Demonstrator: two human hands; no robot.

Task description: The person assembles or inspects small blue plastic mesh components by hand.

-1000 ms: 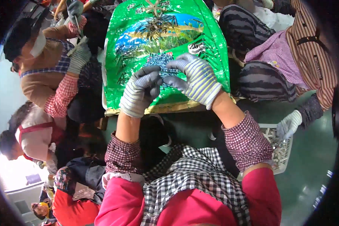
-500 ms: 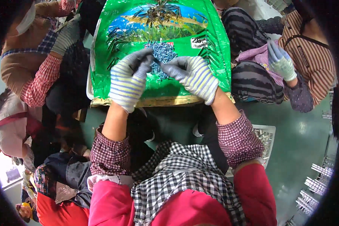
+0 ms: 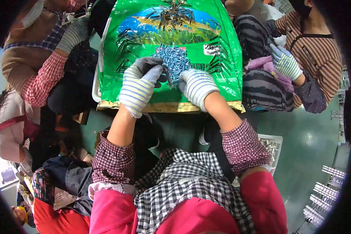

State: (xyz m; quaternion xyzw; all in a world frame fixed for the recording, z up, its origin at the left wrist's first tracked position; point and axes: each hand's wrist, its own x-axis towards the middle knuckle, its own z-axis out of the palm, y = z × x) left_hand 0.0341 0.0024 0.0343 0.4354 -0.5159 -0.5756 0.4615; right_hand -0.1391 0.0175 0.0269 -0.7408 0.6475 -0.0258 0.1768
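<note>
Green printed sack [image 3: 226, 82], far edge cut off.
The left hand [image 3: 138, 85] and curled right hand [image 3: 199, 86] partly hide a heap of blue pieces [image 3: 173, 58] on it; left fingers pinch a thin dark piece [image 3: 169, 80], its outline unclear; whether the right fingers hold anything cannot be told.

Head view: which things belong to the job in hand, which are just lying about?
Likely the job: left hand, right hand, small blue pieces, dark strips, green sack under them.

Likely lying about: white basket, lower right; pale slatted stacks, far right.
</note>
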